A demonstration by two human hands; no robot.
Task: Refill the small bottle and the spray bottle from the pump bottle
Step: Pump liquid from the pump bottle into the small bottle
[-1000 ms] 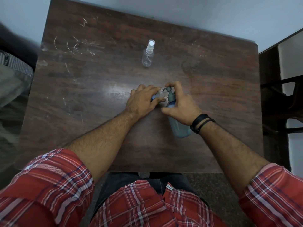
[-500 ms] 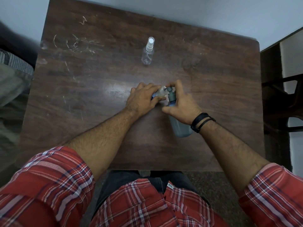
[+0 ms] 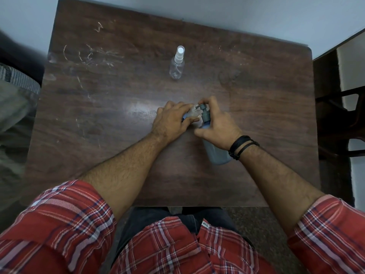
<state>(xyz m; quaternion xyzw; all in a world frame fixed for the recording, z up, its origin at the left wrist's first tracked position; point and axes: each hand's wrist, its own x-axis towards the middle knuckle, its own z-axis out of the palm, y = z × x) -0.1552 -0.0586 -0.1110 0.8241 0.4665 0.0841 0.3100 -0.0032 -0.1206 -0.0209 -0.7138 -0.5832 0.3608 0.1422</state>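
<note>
A grey-blue pump bottle (image 3: 216, 153) stands at the table's middle, its dark pump head (image 3: 204, 112) up. My right hand (image 3: 216, 126) wraps its neck, with fingers curled over the pump head. My left hand (image 3: 171, 120) grips a small clear bottle (image 3: 192, 113), tilted with its mouth at the pump's spout; a bit of blue shows under the fingers. A clear spray bottle (image 3: 177, 65) with a white nozzle stands alone farther back, untouched.
The dark wooden table (image 3: 98, 115) carries pale scratches at its back left. A dark wooden chair frame (image 3: 339, 119) stands past the right edge. Grey fabric (image 3: 13, 107) lies off the left edge. A pale wall runs behind the table.
Both hands stay on the small bottle and the pump bottle in the same place. Only the view has shifted slightly.
</note>
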